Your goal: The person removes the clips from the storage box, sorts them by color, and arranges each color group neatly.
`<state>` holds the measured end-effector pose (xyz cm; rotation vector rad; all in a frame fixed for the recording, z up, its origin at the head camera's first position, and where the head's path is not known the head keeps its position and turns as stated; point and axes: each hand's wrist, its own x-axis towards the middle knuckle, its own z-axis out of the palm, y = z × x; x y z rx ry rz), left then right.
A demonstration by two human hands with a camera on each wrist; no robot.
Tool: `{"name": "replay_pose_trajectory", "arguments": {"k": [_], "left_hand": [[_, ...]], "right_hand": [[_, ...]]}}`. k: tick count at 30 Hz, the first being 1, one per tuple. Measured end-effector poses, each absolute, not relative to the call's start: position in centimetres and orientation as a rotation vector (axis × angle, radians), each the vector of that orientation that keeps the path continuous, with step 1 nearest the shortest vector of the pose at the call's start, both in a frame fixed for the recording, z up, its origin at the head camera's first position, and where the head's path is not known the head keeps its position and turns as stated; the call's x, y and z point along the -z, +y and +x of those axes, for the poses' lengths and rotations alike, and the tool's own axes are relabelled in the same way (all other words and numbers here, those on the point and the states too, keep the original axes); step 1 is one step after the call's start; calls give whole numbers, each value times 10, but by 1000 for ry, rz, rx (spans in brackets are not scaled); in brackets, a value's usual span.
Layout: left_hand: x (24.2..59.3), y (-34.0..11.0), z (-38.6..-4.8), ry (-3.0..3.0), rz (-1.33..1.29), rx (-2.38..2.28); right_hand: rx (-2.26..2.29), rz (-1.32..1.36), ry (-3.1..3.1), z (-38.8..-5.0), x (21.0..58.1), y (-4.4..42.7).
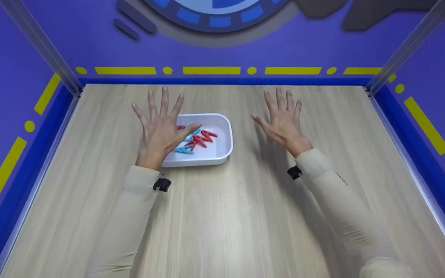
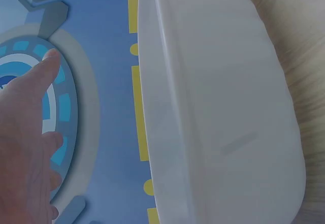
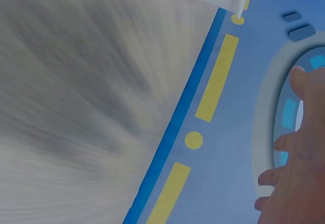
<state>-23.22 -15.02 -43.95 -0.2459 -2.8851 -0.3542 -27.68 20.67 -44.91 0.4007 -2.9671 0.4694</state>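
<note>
At far left, my left beige fabric sleeve (image 1: 118, 224) is cut off by the lower edge of the head view, with a small black wrist device (image 1: 162, 184) at its cuff. My left hand (image 1: 160, 133) covers the left end of the white rounded rectangular plastic tray (image 1: 220, 144), so that end cannot be inspected. This hand is spread wide, fingers straight, thumb out to the side, gripping nothing; the left wrist view crops it, yet shows backdrop between its visible part and the tray. The tray rests on the pale wood-grain tabletop (image 1: 214, 216), just left of centre. Inside lie red clothespins (image 1: 203, 139) and light-blue clothespins (image 1: 184, 150), overlapping and partly hidden by my thumb; I cannot make out their number. In the left wrist view the tray's side wall conceals its contents. To the right, well apart from the tray, my right hand (image 1: 282, 125) is likewise spread wide and holds nothing; the right wrist view crops it. My right beige fabric sleeve (image 1: 346, 212) runs out of the head view below.
</note>
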Motion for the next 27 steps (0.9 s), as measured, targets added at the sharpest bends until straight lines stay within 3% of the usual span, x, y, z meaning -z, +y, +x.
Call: {"name": "replay_pose_trajectory", "arguments": {"k": [16, 27], "left_hand": [[435, -165, -221, -2778, -223, 457], [437, -180, -218, -2686, -193, 652]], "right_hand": [[-567, 536, -2862, -280, 440, 188], [-874, 695, -2781, -282, 430, 180]]}}
